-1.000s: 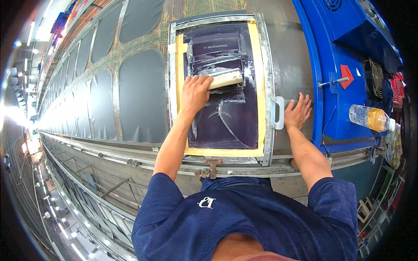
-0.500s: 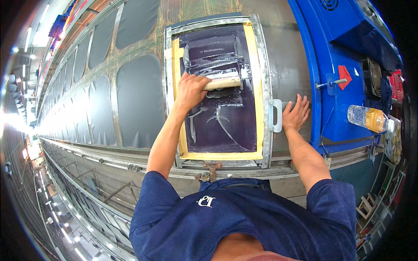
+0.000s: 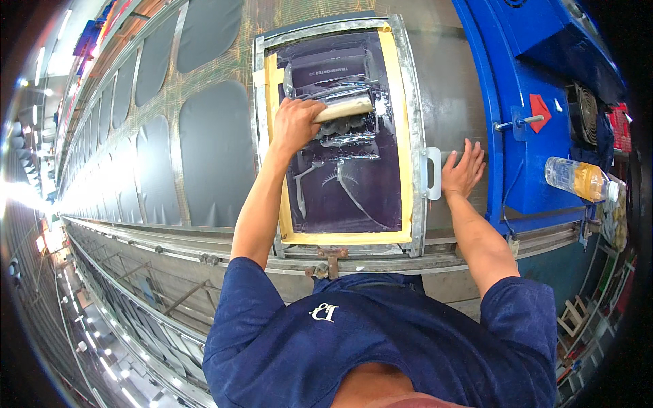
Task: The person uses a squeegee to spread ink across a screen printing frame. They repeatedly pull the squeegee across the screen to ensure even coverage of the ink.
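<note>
My left hand [image 3: 297,125] is closed around one end of a squeegee with a pale wooden handle [image 3: 345,109]. The squeegee lies crosswise on a dark printing screen [image 3: 340,211], in its upper middle part. Wet, glossy ink streaks [image 3: 349,141] show just below the blade. Yellow tape [image 3: 347,238] lines the inside of the screen's metal frame [image 3: 416,224]. Flat on the table surface, fingers stretched out, rests my right hand [image 3: 464,170]. It is beside a pale grey handle [image 3: 432,173] on the frame's right side and holds nothing.
Rows of dark grey rounded panels [image 3: 216,156] lie on the long table to the left. A blue machine [image 3: 527,163] stands at the right, bearing a clear bottle [image 3: 578,179] with a yellow label. A metal rail [image 3: 381,267] runs along the table's near edge.
My left hand has pushed the squeegee a little farther away from me over the screen. My right hand stays flat in about the same place.
</note>
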Demonstrator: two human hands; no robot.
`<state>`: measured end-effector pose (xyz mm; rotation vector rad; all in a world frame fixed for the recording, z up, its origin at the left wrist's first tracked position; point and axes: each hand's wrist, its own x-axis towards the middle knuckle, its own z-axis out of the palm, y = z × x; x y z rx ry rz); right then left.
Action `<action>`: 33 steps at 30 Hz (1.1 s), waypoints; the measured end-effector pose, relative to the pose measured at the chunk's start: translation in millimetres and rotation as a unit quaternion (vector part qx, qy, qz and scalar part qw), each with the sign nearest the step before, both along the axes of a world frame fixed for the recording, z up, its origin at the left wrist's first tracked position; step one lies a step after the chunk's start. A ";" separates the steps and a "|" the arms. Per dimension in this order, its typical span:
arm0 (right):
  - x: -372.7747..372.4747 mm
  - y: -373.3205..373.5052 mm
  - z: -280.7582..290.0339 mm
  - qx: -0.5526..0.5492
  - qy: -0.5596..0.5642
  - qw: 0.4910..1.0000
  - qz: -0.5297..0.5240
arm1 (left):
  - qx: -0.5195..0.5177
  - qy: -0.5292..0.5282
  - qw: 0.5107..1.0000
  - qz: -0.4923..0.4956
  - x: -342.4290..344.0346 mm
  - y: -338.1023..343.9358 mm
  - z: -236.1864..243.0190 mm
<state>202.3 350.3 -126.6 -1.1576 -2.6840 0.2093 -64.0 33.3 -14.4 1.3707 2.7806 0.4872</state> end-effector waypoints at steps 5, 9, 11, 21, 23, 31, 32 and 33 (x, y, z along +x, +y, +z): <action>1.6 0.9 0.6 -0.007 0.008 1.000 0.001 | 0.019 0.016 1.000 0.016 67.0 -14.4 9.0; 0.2 0.2 0.5 -0.003 -0.007 1.000 -0.007 | -0.020 0.020 1.000 0.014 101.7 -29.8 -1.8; -1.2 -0.4 0.5 -0.003 -0.007 1.000 -0.007 | -0.015 0.054 0.998 0.002 91.4 -31.3 -9.4; 0.4 1.1 -0.2 -0.004 -0.009 1.000 0.001 | 0.011 0.076 0.997 0.029 64.1 -9.2 -21.0; 0.8 1.7 0.8 -0.007 -0.015 1.000 -0.002 | 0.012 0.041 0.999 0.018 67.2 -12.4 -20.3; 0.3 -0.9 2.3 -0.006 -0.013 1.000 -0.002 | -0.006 0.023 0.999 0.035 40.3 -5.3 -5.3; -0.1 -0.9 3.1 -0.005 -0.013 1.000 -0.001 | -0.005 0.027 0.999 0.024 44.5 -10.3 -10.6; 1.0 -0.2 2.5 -0.001 -0.012 1.000 -0.001 | -0.006 0.028 1.000 0.012 47.6 -12.4 -8.4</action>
